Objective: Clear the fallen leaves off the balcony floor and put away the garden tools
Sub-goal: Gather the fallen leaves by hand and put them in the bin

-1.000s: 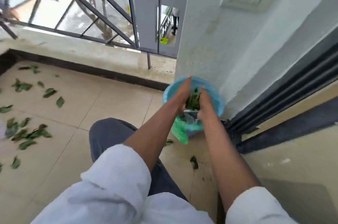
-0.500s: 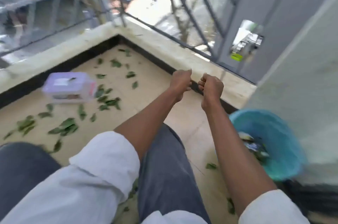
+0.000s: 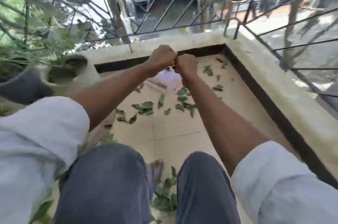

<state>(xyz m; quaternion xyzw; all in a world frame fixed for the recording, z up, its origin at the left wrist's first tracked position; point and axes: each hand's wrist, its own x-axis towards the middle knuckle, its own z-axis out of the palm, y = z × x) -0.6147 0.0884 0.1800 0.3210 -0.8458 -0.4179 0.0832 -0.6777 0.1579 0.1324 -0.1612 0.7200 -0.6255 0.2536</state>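
Green leaves (image 3: 146,107) are lying scattered over the beige tiled balcony floor (image 3: 173,132) — most in a loose band across the middle, a few more toward the far right corner, and another cluster (image 3: 164,196) sitting close in, between the person's knees and beside a bare foot (image 3: 156,169). No garden tool is showing clearly. Above the far leaves, both arms are reaching forward, and the left hand (image 3: 161,59) and right hand (image 3: 185,65) are meeting knuckle to knuckle, each with its fingers curled in tight; whether they are pinching anything between them I cannot tell, since blur is smearing the spot. Just below the hands a pale, translucent box (image 3: 167,82) is resting on the floor, partly hidden by the forearms. White sleeves (image 3: 38,132) are covering the upper arms, and dark blue trousers (image 3: 102,183) are filling the bottom of the view. At the left edge, two plant pots (image 3: 71,72) — one pale, one dark — are standing against the low concrete parapet (image 3: 201,39), which is wrapping round the corner under a black metal railing (image 3: 182,4).
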